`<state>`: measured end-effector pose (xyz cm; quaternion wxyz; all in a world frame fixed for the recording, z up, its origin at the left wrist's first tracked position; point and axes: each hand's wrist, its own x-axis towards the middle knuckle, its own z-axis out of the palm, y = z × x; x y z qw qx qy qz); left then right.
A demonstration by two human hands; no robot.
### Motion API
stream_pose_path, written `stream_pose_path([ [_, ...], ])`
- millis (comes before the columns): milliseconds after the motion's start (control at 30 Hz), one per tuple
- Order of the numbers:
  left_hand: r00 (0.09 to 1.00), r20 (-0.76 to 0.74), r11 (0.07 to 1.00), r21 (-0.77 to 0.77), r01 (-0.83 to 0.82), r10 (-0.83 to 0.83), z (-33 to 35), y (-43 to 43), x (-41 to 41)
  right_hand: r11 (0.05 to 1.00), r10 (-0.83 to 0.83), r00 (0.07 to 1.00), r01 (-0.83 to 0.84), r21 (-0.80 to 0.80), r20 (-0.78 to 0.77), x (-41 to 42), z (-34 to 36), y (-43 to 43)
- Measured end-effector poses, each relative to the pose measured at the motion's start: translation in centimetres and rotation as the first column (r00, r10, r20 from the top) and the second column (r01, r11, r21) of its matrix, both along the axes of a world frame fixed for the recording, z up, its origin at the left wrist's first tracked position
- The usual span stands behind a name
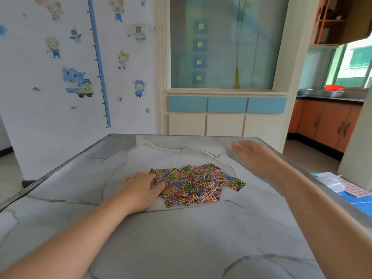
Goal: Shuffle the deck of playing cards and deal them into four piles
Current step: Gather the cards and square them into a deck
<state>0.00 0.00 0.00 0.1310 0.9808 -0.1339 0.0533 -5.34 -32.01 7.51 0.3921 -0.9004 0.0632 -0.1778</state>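
While both bare forearms reach out over the grey marble-patterned table [181,238], the left hand [141,190] lies palm down near its middle. Its fingers are relaxed and spread, pressing on the left edge of the playing cards [197,184] without curling round any of them. The cards lie face down in one loose, overlapping heap at the centre of the table, their backs printed with many-coloured paper clips, and a few stick out at angles toward the right. Farther off and to the right, the right hand [249,152] hovers above the tabletop, well apart from the heap. It is blurred, with fingers stretched out straight, and it holds nothing. Past the table's right edge sits a white plastic wrapper [328,181] beside a pink checked sheet [354,190]. Beyond the table stand a wall with cartoon stickers and a blue height chart [98,63], a cabinet with a frosted glass panel [221,43] over blue drawers [227,104], and orange kitchen cupboards [326,125] under a counter with a red bowl [334,88].
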Motion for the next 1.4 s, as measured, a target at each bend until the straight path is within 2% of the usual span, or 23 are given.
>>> stream_pose_path([
  [100, 0.997, 0.081, 1.0, 0.027, 0.005, -0.007, -0.2, 0.1, 0.2, 0.982, -0.102, 0.983, 0.074, -0.176, -0.154, 0.0, -3.5, 0.3],
  [200, 0.998, 0.061, 0.999, 0.031, 0.008, -0.01, -0.5, 0.2, 0.5, 0.891, -0.218, 0.947, 0.094, -0.445, -0.237, 0.1, -6.6, 0.1],
  [333, 0.998, 0.069, 1.0, 0.023, 0.002, -0.004, -0.6, 0.2, 0.5, 0.854, -0.243, 0.939, 0.089, -0.512, -0.242, 0.8, -7.2, -0.3],
  [467, 1.0, 0.029, 0.998, -0.059, 0.005, -0.003, -0.1, -0.3, -0.1, 0.875, -0.249, 0.943, 0.121, -0.468, -0.22, 1.1, -7.2, -0.2],
  [567, 0.999, -0.014, 0.998, -0.029, 0.052, -0.052, 0.4, -1.1, -0.9, 0.88, -0.236, 0.945, 0.109, -0.462, -0.225, 1.3, -6.9, 1.0],
  [767, 0.987, -0.054, 0.987, 0.042, 0.154, -0.151, 0.2, -3.8, -2.1, 0.864, -0.095, 0.956, -0.059, -0.5, -0.278, 2.8, -6.7, 6.9],
  [900, 0.976, -0.042, 0.975, 0.06, 0.214, -0.212, 0.1, -4.5, -2.4, 0.847, 0.124, 0.96, -0.235, -0.477, -0.253, 3.6, -7.1, 10.5],
  [933, 0.976, -0.018, 0.975, 0.044, 0.216, -0.216, 0.0, -4.5, -2.4, 0.862, 0.188, 0.955, -0.273, -0.427, -0.23, 3.6, -7.2, 10.7],
  [1000, 0.975, 0.02, 0.976, -0.006, 0.219, -0.219, 0.0, -4.4, -2.3, 0.928, 0.282, 0.949, -0.307, -0.212, -0.14, 3.7, -7.2, 10.3],
  [1067, 0.976, 0.027, 0.976, -0.027, 0.217, -0.217, -0.1, -4.4, -2.3, 0.97, 0.245, 0.97, -0.245, 0.006, -0.009, 4.1, -6.9, 9.4],
  [1100, 0.978, 0.021, 0.977, -0.027, 0.21, -0.21, -0.1, -4.4, -2.3, 0.985, 0.17, 0.985, -0.171, 0.039, 0.025, 4.6, -6.8, 8.8],
  [1167, 0.981, 0.005, 0.98, -0.029, 0.195, -0.195, -0.2, -4.3, -2.3, 1.0, 0.008, 1.0, -0.008, 0.0, -0.03, 5.7, -6.4, 7.6],
  [1233, 0.981, -0.015, 0.98, -0.048, 0.195, -0.196, -0.2, -4.3, -2.3, 0.991, -0.079, 0.979, 0.057, -0.125, -0.185, 6.4, -6.0, 7.1],
  [1300, 0.977, -0.033, 0.976, -0.071, 0.206, -0.209, 0.0, -4.4, -2.3, 0.948, -0.082, 0.957, -0.011, -0.317, -0.28, 7.1, -5.6, 7.7],
  [1333, 0.976, -0.038, 0.975, -0.079, 0.21, -0.213, 0.1, -4.4, -2.4, 0.928, -0.038, 0.954, -0.077, -0.364, -0.299, 7.4, -5.5, 8.5],
  [1400, 0.976, -0.03, 0.973, -0.093, 0.213, -0.216, 0.3, -4.5, -2.5, 0.934, 0.13, 0.94, -0.223, -0.278, -0.316, 7.5, -5.4, 10.5],
])
